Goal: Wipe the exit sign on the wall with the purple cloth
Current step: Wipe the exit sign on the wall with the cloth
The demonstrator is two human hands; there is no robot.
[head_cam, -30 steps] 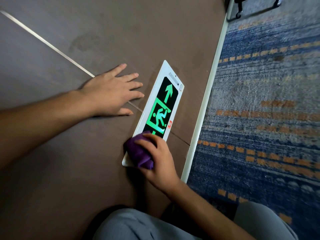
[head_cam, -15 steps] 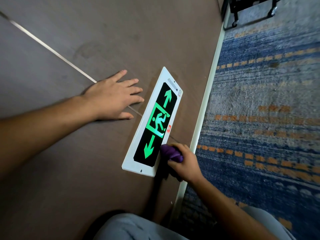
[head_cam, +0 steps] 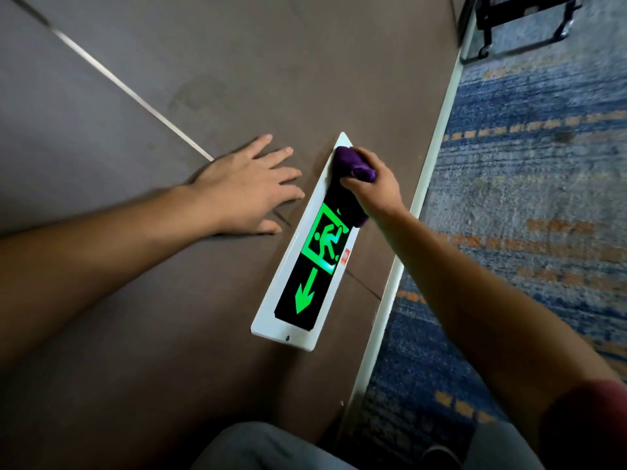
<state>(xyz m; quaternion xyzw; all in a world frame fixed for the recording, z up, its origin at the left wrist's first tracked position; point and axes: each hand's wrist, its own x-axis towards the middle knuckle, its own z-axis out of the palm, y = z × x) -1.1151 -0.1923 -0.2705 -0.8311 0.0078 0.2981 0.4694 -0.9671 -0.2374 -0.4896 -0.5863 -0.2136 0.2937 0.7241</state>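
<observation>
A white-framed exit sign [head_cam: 307, 266] with a black face, a lit green running figure and a green arrow is mounted low on the brown wall [head_cam: 169, 79]. My right hand [head_cam: 373, 186] grips a bunched purple cloth [head_cam: 353, 162] and presses it on the sign's far end, hiding the arrow there. My left hand [head_cam: 247, 188] lies flat on the wall to the left of the sign, fingers spread.
A pale skirting strip [head_cam: 417, 212] runs along the wall's foot beside blue carpet [head_cam: 526, 198] with orange dashes. A black wheeled frame [head_cam: 515, 25] stands at the far end. My grey-trousered knees [head_cam: 271, 449] are at the bottom edge.
My right hand carried the cloth from the sign's near end, past its right edge, up to the far end. The near arrow is uncovered. My left hand stayed flat on the wall.
</observation>
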